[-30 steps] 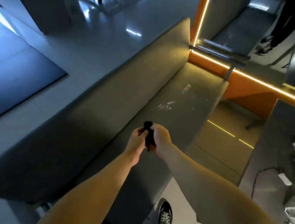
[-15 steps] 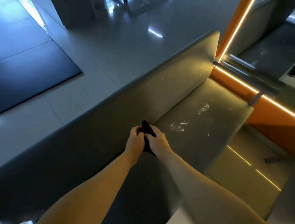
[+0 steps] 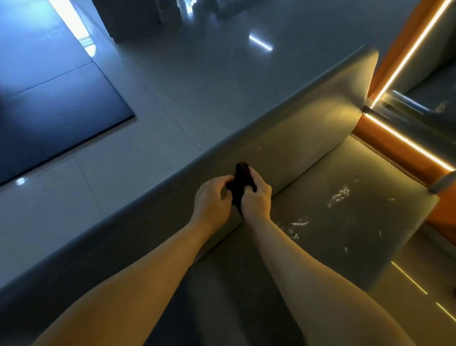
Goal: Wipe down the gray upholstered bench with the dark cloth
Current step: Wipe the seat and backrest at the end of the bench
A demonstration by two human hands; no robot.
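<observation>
At my far left a dark floor panel point(image 3: 47, 118) sits set into pale glossy floor tiles point(image 3: 174, 85), which run up to the back of the gray upholstered bench point(image 3: 292, 151).

My left hand point(image 3: 212, 196) has its fingers curled in, pinching one side of the dark cloth point(image 3: 240, 185). The cloth is bunched into a narrow wad between my two hands, its long axis pointing away from me, one end poking out above my knuckles. My right hand point(image 3: 257, 197) grips the other side, fingers wrapped over it. Both hands hover about over the crease where backrest meets seat; I cannot tell for sure whether the cloth touches the fabric.

What the next move turns on, I judge, is the white smears point(image 3: 338, 196) scattered on the seat. They lie to the right of the cloth and a little farther from me, near my right hand and well apart from my left. So the right hand is the natural one to carry the cloth across.

Beyond the seat's end stands an orange wall panel point(image 3: 405, 149) edged with glowing light strips.
</observation>
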